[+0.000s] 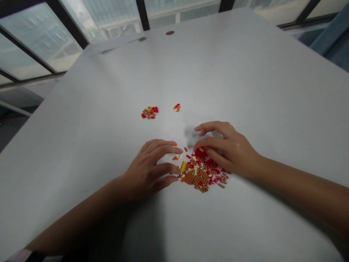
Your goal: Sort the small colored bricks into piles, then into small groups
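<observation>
A heap of tiny building bricks (203,173), brown, red, pink and cream, lies on the grey table (245,83) between my hands. My left hand (152,167) rests at the heap's left edge, fingers stretched toward it and slightly apart, holding nothing. My right hand (226,147) sits at the heap's upper right, fingers spread, fingertips touching a round red piece (200,152) at the top of the heap. Farther back lie a small cluster of red and brown bricks (149,112) and a tinier red and orange clump (177,107).
The table's far edge meets large windows with dark frames (73,32). Two round holes (169,32) sit near the far edge. A blue-grey object (335,36) stands beyond the right corner. The left edge of the table drops to the floor.
</observation>
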Demonstrator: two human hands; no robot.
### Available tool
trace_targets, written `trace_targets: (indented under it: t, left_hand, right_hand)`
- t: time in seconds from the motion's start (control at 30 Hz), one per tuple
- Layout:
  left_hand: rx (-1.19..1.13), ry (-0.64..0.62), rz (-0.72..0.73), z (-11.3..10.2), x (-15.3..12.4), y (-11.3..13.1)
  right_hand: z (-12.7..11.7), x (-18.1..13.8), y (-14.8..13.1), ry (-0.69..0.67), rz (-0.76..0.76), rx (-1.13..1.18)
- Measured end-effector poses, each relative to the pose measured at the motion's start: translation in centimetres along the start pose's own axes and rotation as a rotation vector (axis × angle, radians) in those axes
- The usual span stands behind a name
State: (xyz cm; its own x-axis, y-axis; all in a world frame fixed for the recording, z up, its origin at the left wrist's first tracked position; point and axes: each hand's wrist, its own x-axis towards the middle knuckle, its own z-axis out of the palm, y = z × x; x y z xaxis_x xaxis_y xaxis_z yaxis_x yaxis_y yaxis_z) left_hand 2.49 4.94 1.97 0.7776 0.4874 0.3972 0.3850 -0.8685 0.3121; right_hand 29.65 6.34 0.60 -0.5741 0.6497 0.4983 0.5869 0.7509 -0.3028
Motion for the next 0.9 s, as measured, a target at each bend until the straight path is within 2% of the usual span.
trace_targets:
  t: [0.27, 0.5, 0.63, 0.73, 0.9]
  left_hand:
    - [0.049, 0.008, -0.006, 0.1, 0.4, 1.1]
    - [-0.002, 0.077, -0.052, -0.2, 0.5, 0.4]
    - [-0.041, 0.108, -0.182, -1.3, 1.1, -0.4]
    - [-0.003, 0.132, -0.228, -2.0, 1.8, -1.4]
    - [-0.03, 0.088, -0.256, -2.1, 4.0, -4.9]
  right_hand:
    - [0.0, 0.0, -0.1, 0.004, -0.008, 0.011]
    - [0.1, 0.0, 0.1, 0.018, -0.03, 0.012]
    - [0.2, 0.0, 0.2, 0.017, -0.02, 0.026]
    - [0.4, -0.1, 0.2, 0.032, -0.022, 0.03]
    - [0.6, -0.1, 0.2, 0.055, -0.013, 0.049]
